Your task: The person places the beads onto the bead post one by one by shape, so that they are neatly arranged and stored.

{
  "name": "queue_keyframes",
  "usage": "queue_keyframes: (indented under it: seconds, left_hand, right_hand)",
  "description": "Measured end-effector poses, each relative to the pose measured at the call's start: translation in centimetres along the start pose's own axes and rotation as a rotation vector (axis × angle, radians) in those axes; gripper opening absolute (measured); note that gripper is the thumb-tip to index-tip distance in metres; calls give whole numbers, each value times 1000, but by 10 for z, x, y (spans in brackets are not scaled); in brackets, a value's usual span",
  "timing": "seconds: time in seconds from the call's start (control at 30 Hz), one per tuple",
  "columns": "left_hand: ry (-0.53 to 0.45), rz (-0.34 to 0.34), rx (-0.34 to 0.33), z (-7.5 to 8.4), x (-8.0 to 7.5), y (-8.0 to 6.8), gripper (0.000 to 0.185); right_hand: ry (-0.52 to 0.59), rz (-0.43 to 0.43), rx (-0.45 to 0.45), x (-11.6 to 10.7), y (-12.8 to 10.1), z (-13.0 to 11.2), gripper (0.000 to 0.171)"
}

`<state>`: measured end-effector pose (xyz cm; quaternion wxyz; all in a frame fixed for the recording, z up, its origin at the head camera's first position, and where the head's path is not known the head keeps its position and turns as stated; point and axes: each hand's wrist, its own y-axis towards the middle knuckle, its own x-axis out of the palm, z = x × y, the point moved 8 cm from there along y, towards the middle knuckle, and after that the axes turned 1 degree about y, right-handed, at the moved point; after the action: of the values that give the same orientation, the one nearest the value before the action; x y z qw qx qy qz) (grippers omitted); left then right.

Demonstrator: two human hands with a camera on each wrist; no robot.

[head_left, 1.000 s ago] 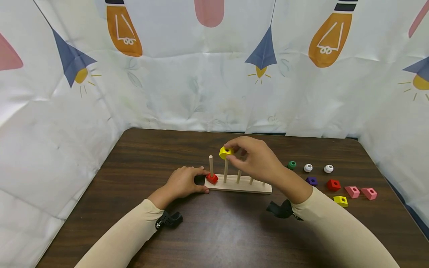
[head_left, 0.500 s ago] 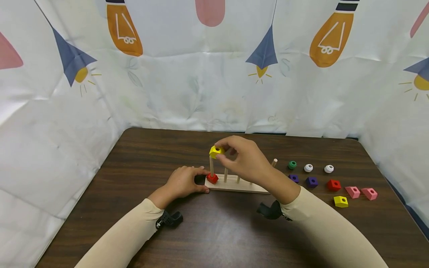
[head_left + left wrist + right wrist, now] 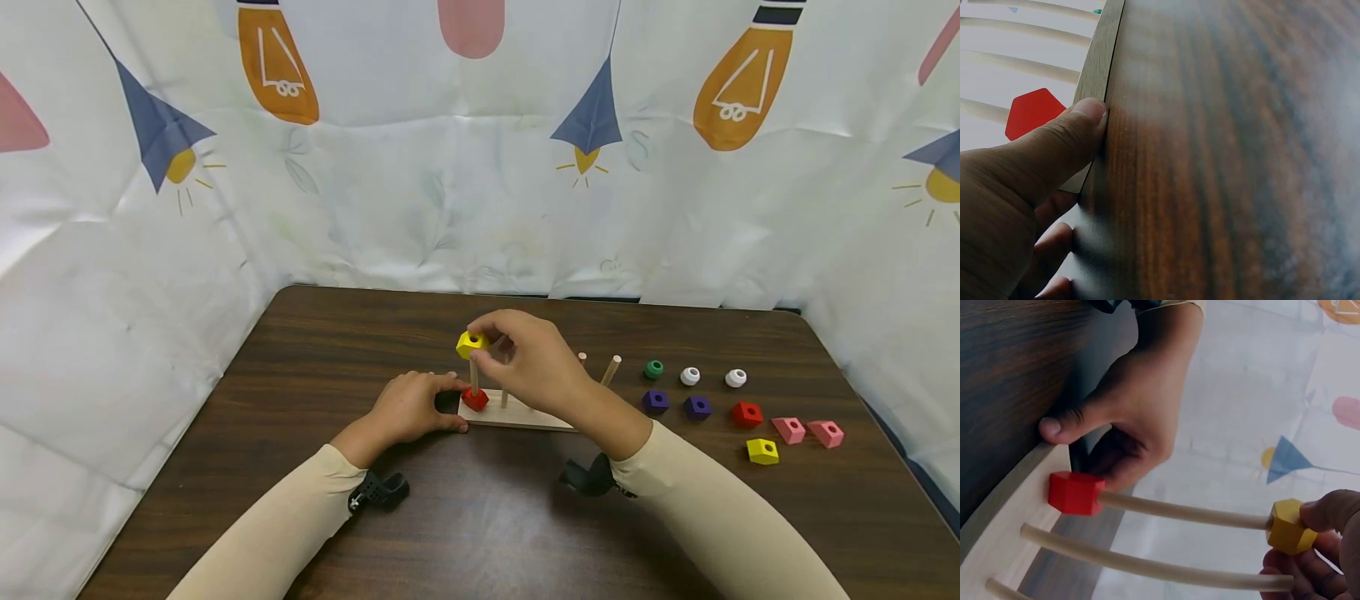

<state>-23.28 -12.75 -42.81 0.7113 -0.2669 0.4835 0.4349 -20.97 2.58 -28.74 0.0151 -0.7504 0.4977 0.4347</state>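
My right hand point(image 3: 517, 354) pinches a yellow block point(image 3: 471, 342) at the top of the leftmost peg point(image 3: 473, 377) of a wooden peg board point(image 3: 517, 414). In the right wrist view the yellow block point(image 3: 1289, 526) sits on that peg's tip point(image 3: 1210, 514). A red block point(image 3: 475, 398) lies at the bottom of the same peg, the red block point(image 3: 1075, 493) resting on the base. My left hand point(image 3: 412, 407) grips the board's left end, thumb point(image 3: 1066, 144) against its edge point(image 3: 1100, 59).
Loose blocks lie on the dark wooden table point(image 3: 300, 350) to the right: a green bead point(image 3: 654, 368), two white beads point(image 3: 690, 376), two purple blocks point(image 3: 697, 406), a red block point(image 3: 746, 413), a yellow block point(image 3: 762, 450) and two pink blocks point(image 3: 789, 429). A printed cloth point(image 3: 420, 167) surrounds the table.
My right hand has carried the yellow block leftwards, from over the second peg to the top of the leftmost peg. The left hand has stayed on the board's end.
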Motion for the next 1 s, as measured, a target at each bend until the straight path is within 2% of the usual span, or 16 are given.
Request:
queue_keyframes:
  seconds: [0.3, 0.47, 0.6, 0.67, 0.83, 1.0]
  left_hand:
    - [-2, -7, 2, 0, 1, 1, 62]
    - [-5, -15, -4, 0, 1, 1, 62]
    - [-2, -10, -4, 0, 0, 1, 62]
    - [-4, -11, -7, -1, 0, 1, 61]
    - [7, -15, -14, -1, 1, 1, 62]
    - [13, -12, -11, -1, 1, 0, 63]
  right_hand:
    - [-132, -30, 111, 12, -4, 1, 28]
    - [-183, -12, 107, 17, -5, -3, 27]
    - [-149, 33, 97, 19, -7, -3, 27]
    - [-101, 51, 127, 20, -9, 1, 29]
    - [10, 99, 195, 26, -15, 15, 42]
    - [64, 145, 175, 31, -19, 21, 56]
